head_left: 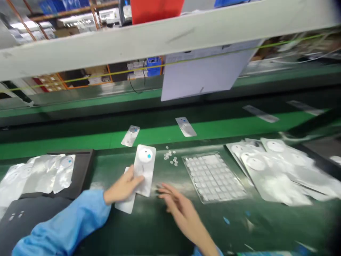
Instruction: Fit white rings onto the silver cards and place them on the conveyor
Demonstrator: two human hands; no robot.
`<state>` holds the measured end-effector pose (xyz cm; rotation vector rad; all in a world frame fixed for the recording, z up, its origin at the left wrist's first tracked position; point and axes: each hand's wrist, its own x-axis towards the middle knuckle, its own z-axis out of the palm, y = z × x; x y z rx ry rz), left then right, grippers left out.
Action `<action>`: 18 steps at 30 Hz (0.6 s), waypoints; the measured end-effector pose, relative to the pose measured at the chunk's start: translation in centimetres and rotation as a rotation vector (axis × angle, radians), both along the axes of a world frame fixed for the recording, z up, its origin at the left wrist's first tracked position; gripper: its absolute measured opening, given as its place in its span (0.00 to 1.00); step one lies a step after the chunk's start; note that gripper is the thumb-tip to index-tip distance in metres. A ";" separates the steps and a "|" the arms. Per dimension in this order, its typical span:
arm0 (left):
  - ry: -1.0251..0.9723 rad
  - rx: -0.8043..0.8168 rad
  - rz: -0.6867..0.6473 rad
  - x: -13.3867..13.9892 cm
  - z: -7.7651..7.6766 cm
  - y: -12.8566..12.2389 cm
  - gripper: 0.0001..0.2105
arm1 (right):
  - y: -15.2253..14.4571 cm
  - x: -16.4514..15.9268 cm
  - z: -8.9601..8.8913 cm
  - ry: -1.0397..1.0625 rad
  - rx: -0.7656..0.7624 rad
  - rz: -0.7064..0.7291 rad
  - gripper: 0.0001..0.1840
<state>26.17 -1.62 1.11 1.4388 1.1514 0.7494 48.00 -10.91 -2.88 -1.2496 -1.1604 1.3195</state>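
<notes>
My left hand (pixel 123 187) grips a flat white packet (pixel 145 167) with rounded corners, a round white disc and a small blue dot near its top. A second white packet (pixel 126 205) lies partly under that hand; I cannot tell whether it is held too. My right hand (pixel 181 212), slightly blurred, is just right of the held packet with its fingers stretched out and nothing visible in them. Beyond it, small clear rings (pixel 170 155) are scattered on the bench. To their right lies a clear tray (pixel 214 176) with rows of small round white pieces.
Similar packets (pixel 282 170) are piled at the right, and more (pixel 57 170) lie at the left by a black tray (pixel 85 170). Several sit on the green conveyor belt (pixel 157 135) behind. A white beam (pixel 119 41) and hanging white sheet (pixel 205 73) stand above.
</notes>
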 end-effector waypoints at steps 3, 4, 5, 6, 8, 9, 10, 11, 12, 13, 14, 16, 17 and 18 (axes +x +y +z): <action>-0.221 -0.206 -0.006 3.3 -2.0 -6.5 0.19 | -1.9 -0.4 0.0 -0.098 0.017 0.141 0.25; -0.249 -0.259 0.024 3.9 -2.5 -7.7 0.19 | -2.5 -0.6 -0.2 -0.099 0.002 0.185 0.27; -0.272 -0.290 0.067 4.3 -2.8 -8.4 0.21 | -3.1 -0.7 -0.4 -0.081 -0.027 0.223 0.28; -0.303 -0.311 0.116 4.5 -3.1 -8.7 0.23 | -3.8 -0.8 -0.7 -0.059 -0.060 0.260 0.28; -0.401 -0.362 0.204 4.9 -3.6 -8.7 0.28 | -5.1 -0.8 -1.2 -0.029 -0.119 0.313 0.27; -0.461 -0.402 0.229 5.1 -3.7 -8.6 0.31 | -5.7 -0.6 -1.3 -0.024 -0.139 0.316 0.27; -0.514 -0.449 0.236 5.4 -3.9 -8.5 0.34 | -6.2 -0.5 -1.3 -0.028 -0.152 0.310 0.27; -0.549 -0.483 0.237 5.6 -4.0 -8.5 0.36 | -6.5 -0.3 -1.3 -0.050 -0.158 0.303 0.27; -0.562 -0.500 0.239 5.9 -4.1 -8.5 0.37 | -6.8 0.0 -1.2 -0.091 -0.154 0.291 0.27; -0.561 -0.506 0.245 6.1 -4.2 -8.5 0.36 | -6.9 0.2 -1.1 -0.145 -0.140 0.275 0.27; -0.554 -0.511 0.252 6.3 -4.2 -8.5 0.35 | -7.0 0.4 -0.9 -0.202 -0.118 0.248 0.27; -0.522 -0.510 0.253 6.6 -4.4 -8.6 0.32 | -7.0 0.7 -0.5 -0.291 -0.046 0.123 0.25; -0.499 -0.504 0.242 6.7 -4.5 -8.6 0.31 | -6.9 0.8 -0.3 -0.319 0.003 0.032 0.23; -0.474 -0.495 0.223 6.7 -4.6 -8.6 0.29 | -6.8 0.8 -0.1 -0.339 0.059 -0.062 0.21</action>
